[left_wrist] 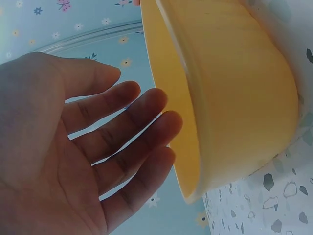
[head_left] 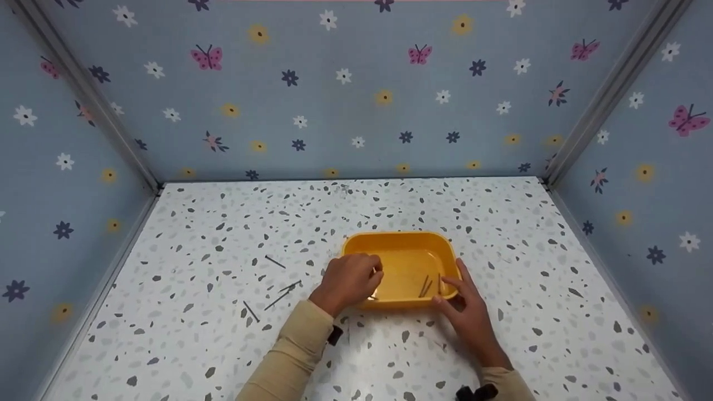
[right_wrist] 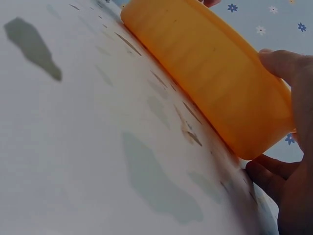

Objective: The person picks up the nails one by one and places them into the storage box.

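Observation:
A yellow plastic tub (head_left: pixel 401 301) stands on the speckled table. Over its left end is my left hand (head_left: pixel 350 278), palm inward; the left wrist view shows the hand (left_wrist: pixel 98 142) with loosely bent, spread fingers and nothing between them. At the tub's right front corner, my right hand (head_left: pixel 470 312) grips the wall, thumb at the rim and other fingers around the outside. Thin dark nails (head_left: pixel 424 287) lie in the tub's right part. Something small and shiny (head_left: pixel 373 297) shows just below my left fingers, too small to make out.
Left of the tub several loose nails lie on the table: one nail (head_left: pixel 275 262) farther back, a pair of crossing nails (head_left: pixel 278 299) nearer, and another nail (head_left: pixel 251 312) at the front left. Blue flowered panels (head_left: pixel 356 111) enclose the table at the back and sides.

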### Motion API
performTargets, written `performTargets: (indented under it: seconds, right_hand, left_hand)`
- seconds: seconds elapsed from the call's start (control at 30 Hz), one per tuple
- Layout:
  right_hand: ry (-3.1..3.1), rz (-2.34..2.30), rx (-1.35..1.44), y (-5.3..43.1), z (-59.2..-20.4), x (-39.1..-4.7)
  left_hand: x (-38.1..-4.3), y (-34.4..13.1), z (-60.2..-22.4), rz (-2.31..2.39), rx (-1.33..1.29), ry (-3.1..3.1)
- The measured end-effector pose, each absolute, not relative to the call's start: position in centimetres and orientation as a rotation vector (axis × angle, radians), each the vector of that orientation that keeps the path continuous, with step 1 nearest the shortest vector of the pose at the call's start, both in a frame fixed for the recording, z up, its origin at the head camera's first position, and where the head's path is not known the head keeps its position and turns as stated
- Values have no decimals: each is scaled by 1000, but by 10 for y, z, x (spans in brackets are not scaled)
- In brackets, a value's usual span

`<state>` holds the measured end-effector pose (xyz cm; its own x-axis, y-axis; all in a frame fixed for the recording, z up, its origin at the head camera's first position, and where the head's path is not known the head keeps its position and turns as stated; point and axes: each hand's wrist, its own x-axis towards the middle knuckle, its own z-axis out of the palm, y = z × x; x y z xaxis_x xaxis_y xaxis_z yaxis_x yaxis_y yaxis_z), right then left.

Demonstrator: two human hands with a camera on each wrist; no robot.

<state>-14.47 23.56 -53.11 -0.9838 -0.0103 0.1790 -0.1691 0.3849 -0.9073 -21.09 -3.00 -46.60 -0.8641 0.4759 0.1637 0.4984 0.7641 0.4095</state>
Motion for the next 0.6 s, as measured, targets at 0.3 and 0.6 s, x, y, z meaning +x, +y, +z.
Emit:
performTargets:
  seconds: [0.3, 0.6]
  right_hand:
    - [-2491, 1648, 170, 235, -529, -144]
    - [-2486, 1668, 169, 235, -532, -146]
  left_hand:
    - [-209, -37, -468, -723, -761, -2890]
    - [-206, -44, -471, -721, -712, -2882]
